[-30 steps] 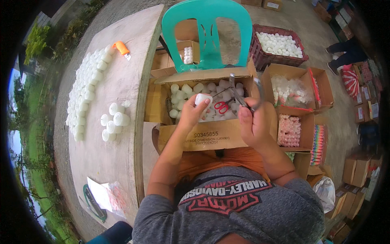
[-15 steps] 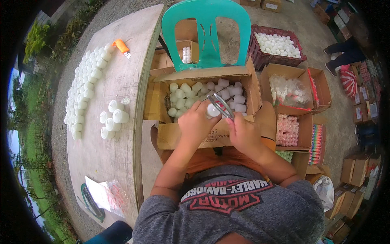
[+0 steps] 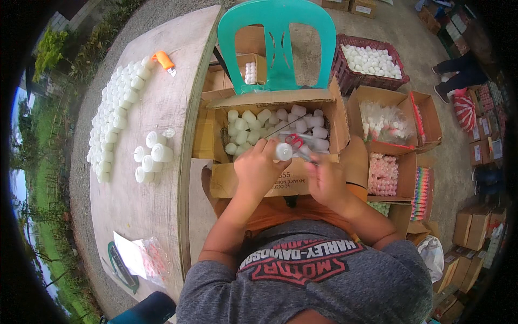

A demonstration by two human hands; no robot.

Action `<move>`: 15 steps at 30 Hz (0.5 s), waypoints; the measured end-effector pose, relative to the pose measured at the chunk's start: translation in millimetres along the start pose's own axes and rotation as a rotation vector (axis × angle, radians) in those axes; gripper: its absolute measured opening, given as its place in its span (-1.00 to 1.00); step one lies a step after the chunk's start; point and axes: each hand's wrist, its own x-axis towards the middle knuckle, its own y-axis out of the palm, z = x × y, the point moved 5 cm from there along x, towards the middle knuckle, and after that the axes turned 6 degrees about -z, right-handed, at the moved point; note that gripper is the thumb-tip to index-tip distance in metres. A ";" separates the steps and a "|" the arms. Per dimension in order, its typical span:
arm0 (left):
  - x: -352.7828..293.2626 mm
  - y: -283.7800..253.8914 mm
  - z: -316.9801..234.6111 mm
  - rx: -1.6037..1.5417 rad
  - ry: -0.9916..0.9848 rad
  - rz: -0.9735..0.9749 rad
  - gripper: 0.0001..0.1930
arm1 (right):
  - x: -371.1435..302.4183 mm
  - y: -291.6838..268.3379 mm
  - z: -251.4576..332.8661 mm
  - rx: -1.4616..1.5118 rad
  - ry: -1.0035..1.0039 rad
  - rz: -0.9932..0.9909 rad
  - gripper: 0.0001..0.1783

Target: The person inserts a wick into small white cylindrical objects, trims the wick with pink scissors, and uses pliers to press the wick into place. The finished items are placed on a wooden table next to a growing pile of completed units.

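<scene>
In my left hand [image 3: 259,163], over the front of the open cardboard box, is a short white candle [image 3: 284,152], its round end turned up between thumb and fingers. Just right of it, my right hand [image 3: 322,174] grips a shiny metal hand tool [image 3: 302,151], with curved red parts showing. Motion smears the tool and fingertips, so its exact kind and whether it touches the candle cannot be made out. Below my hands, the cardboard box [image 3: 270,182] holds many loose white candles [image 3: 252,122].
On the pale table [image 3: 156,210] stand rows of white candles [image 3: 116,116], a smaller group [image 3: 156,153], and an orange-handled tool [image 3: 162,60]. A green plastic chair [image 3: 278,48] is behind the box. A dark red crate [image 3: 372,60] and boxes of goods [image 3: 384,116] stand right.
The metal tool has swung rightward and away from the top of the candle and is now blurred. The candle's face shows more fully in my left hand, which has hardly moved.
</scene>
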 end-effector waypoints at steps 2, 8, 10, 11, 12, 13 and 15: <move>4.4 -8.1 -9.2 -0.035 0.041 -0.112 -0.63 | -3.4 -6.8 -3.1 0.088 -0.079 -0.161 -0.73; 1.4 -6.4 -3.5 -0.034 0.035 -0.132 -0.63 | -17.4 -1.0 -10.2 0.200 -0.035 -0.208 -0.77; 1.1 -10.7 -4.5 -0.003 0.030 -0.094 -0.64 | -12.9 14.4 -9.8 0.051 0.128 0.043 -0.78; 3.5 -12.9 -4.6 0.012 0.029 -0.087 -0.65 | -8.2 19.7 -10.0 -0.028 0.198 0.164 -0.79; 3.2 -12.6 -3.2 0.006 0.024 -0.088 -0.64 | -7.1 13.0 -6.8 0.035 0.106 0.077 -0.78; 1.5 -11.5 -1.3 0.000 0.019 -0.089 -0.63 | -9.0 3.6 -4.9 0.099 0.014 -0.010 -0.78; -1.9 -11.4 -1.4 0.018 0.020 -0.062 -0.62 | -12.9 4.3 -2.7 0.068 0.008 0.006 -0.78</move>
